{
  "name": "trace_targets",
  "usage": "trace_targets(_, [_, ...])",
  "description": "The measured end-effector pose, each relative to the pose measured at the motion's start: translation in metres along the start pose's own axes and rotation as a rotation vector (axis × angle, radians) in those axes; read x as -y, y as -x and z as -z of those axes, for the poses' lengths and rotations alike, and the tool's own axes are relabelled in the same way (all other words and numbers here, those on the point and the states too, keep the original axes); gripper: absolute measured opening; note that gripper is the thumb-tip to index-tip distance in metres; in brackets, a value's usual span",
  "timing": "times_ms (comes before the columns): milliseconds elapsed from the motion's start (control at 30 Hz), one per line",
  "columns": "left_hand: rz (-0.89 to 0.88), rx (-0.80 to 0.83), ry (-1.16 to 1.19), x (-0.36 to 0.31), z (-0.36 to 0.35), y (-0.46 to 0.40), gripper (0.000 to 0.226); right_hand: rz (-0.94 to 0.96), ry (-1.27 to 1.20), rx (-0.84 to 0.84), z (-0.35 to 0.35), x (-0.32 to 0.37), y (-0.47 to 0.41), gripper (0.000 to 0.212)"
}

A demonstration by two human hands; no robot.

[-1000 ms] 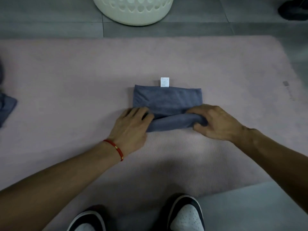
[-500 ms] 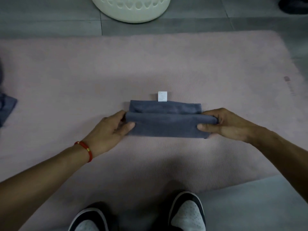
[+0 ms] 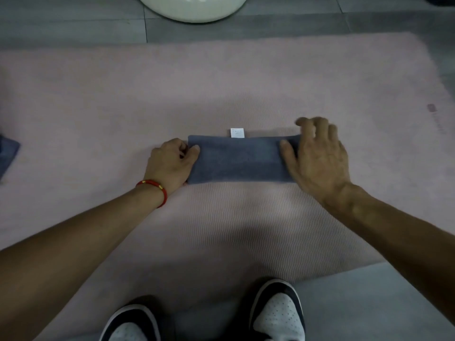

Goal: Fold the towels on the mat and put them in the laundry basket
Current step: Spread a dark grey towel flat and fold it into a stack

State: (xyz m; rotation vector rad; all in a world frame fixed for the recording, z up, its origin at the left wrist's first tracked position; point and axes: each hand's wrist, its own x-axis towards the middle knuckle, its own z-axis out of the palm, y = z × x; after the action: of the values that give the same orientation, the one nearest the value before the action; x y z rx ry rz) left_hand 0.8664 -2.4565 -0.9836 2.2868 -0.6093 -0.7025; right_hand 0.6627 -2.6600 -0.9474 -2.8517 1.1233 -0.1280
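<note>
Your towel (image 3: pixel 240 159) lies flat on the mat (image 3: pixel 221 89), a neat strip with its tag at the far edge. Your left hand (image 3: pixel 171 163) pinches its left end to keep it from sliding. Your right hand (image 3: pixel 317 158) rests on the right end, fingers spread, pressing it flat. Half a second ago the front half was lifted; now it's down. The basket (image 3: pixel 194 11) waits beyond the mat.

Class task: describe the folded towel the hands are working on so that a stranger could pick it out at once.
Find the pink mat. At its middle, between the left hand and right hand, lies the folded grey towel. Unlike the cloth at the left edge, it shows a white tag.
</note>
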Motion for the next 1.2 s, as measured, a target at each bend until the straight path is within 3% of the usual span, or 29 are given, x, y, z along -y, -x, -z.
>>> trace_targets(67, [0.017,-0.019,0.019,0.002,0.0,-0.001,0.025,0.238,0.012,-0.01,0.0,0.02,0.005,0.057])
trace_targets(167, [0.013,-0.062,0.002,0.003,-0.001,0.0,0.026,0.416,0.062,0.18,-0.024,0.04,0.01,0.064])
trace_targets(367, [-0.02,-0.106,-0.053,-0.002,0.002,0.0,0.029,0.401,0.146,0.254,-0.057,0.039,0.008,0.067])
trace_targets(533, [0.062,0.016,-0.075,-0.012,0.008,-0.008,0.027,0.444,-0.032,0.288,-0.049,0.033,0.002,0.066])
trace_targets(633, [0.151,0.072,-0.031,-0.018,0.011,-0.015,0.025,0.244,-0.365,0.207,-0.039,0.021,0.002,0.059])
trace_targets(700, [0.178,0.092,-0.026,-0.02,0.012,-0.02,0.025,-0.044,-0.321,0.038,-0.033,0.006,0.007,0.057])
trace_targets(733, [0.181,0.093,-0.026,-0.02,0.013,-0.021,0.025,-0.178,-0.242,0.057,-0.029,-0.002,0.01,0.059])
trace_targets(800, [0.179,0.086,-0.015,-0.021,0.013,-0.021,0.026,-0.342,-0.119,0.248,-0.021,-0.012,0.017,0.067])
trace_targets(867, [0.176,0.094,-0.015,-0.023,0.014,-0.02,0.026,-0.41,-0.106,0.363,-0.018,-0.011,0.02,0.071])
trace_targets(967, [0.217,0.157,-0.005,-0.025,0.017,-0.023,0.033,-0.516,-0.264,0.375,-0.019,-0.005,0.013,0.064])
trace_targets(1200, [0.454,0.333,0.435,-0.037,0.03,-0.025,0.039,-0.672,-0.831,0.356,0.001,-0.013,0.015,0.034])
